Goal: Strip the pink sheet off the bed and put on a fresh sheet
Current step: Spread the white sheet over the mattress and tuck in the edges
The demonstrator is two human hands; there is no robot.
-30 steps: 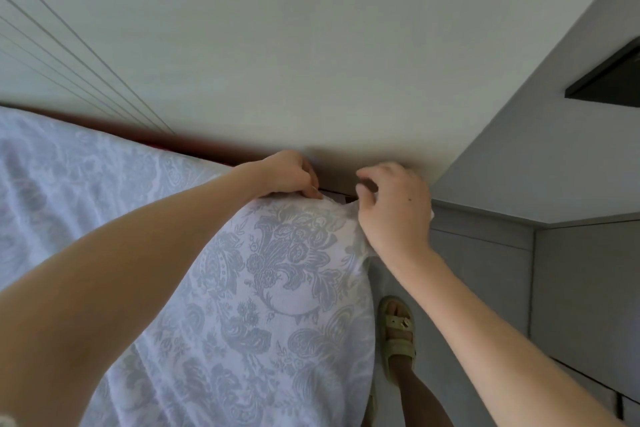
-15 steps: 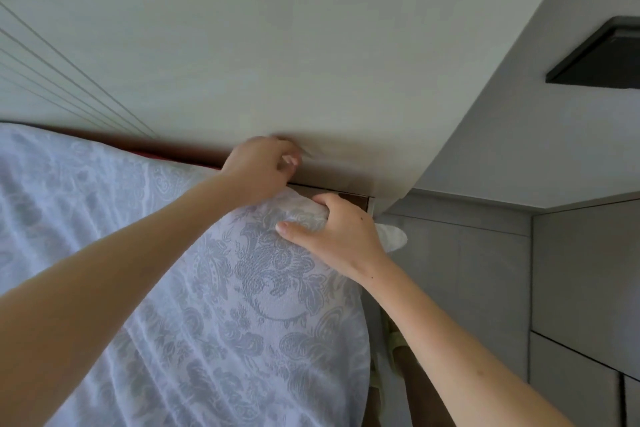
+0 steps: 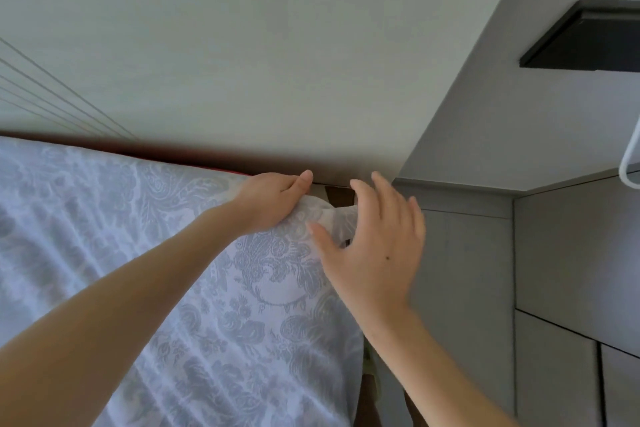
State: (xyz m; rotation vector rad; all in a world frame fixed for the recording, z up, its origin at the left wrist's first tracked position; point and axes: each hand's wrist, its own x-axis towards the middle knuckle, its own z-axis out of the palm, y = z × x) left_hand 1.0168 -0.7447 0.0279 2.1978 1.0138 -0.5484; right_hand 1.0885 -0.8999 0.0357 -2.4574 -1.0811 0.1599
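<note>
Left hand, fingers flat, pins grey-floral white fabric sheet beside pale wall; right hand spread, empty (hovering near wall). Tuck corner deep, pull taut.

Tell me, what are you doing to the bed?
A person is fitting a white sheet with a grey flower pattern over the bed's corner by the wall. The left hand presses the sheet down at that corner. The right hand is open, fingers spread, at the bunched corner fabric, gripping nothing.
</note>
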